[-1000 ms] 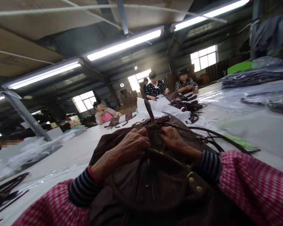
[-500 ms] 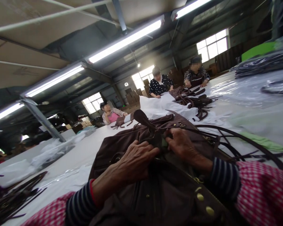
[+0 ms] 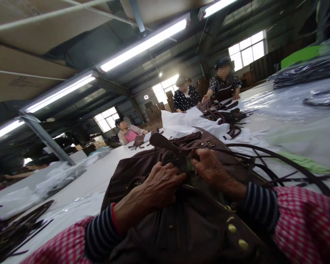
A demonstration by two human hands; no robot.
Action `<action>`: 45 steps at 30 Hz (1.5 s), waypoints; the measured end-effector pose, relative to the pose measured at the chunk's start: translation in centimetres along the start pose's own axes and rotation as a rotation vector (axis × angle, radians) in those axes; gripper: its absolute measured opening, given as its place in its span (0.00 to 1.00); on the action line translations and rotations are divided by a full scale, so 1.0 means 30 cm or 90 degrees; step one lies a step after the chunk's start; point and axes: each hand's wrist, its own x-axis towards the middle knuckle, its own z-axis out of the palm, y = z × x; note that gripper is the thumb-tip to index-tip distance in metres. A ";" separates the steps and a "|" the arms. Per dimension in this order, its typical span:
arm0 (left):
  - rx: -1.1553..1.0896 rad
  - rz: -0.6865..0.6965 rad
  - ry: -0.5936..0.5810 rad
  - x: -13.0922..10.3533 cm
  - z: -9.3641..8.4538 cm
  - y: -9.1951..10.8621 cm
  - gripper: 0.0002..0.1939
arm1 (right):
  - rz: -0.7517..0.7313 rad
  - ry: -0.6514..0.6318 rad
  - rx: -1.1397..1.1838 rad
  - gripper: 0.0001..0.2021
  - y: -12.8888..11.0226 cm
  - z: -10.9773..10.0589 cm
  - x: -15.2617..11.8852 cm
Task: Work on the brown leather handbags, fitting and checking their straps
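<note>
A dark brown bag (image 3: pixel 143 234) with brass studs lies in front of me, its zipped opening partly spread. My left hand (image 3: pixel 161 183) is closed on the bag's material at the near side of the opening. Opposite it, my right hand (image 3: pixel 213 168) has its fingers curled in on the bag at the other edge. A small greenish patch shows between the hands; what it is I cannot make out. The brass zipper (image 3: pixel 220 203) runs down to the right below them. A rounded strap end (image 3: pixel 163 142) sticks up just beyond my fingers.
Long brown straps (image 3: pixel 286 157) trail to the right across the white table (image 3: pixel 95 176). More brown straps (image 3: pixel 225 113) are heaped farther back beside white sheeting (image 3: pixel 178 123). Plastic-wrapped goods (image 3: pixel 305 69) lie at the right. Several people are at the table's far side.
My left hand and forearm have shifted slightly right; both hands stay at the bag's opening. Across the table, a co-worker's arm now reaches toward the strap heap.
</note>
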 end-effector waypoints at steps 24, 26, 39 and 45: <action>-0.013 0.149 -0.043 0.101 -0.056 -0.045 0.08 | 0.042 -0.010 0.020 0.04 -0.048 -0.013 0.018; -0.008 0.132 -0.059 0.102 -0.058 -0.040 0.13 | 0.042 -0.014 0.020 0.04 -0.051 -0.016 0.018; -0.006 0.136 -0.091 0.119 -0.098 -0.027 0.18 | 0.059 -0.014 0.031 0.05 -0.068 -0.027 0.022; -0.011 0.126 -0.093 0.127 -0.125 -0.019 0.15 | 0.068 -0.017 0.055 0.05 -0.062 -0.027 0.025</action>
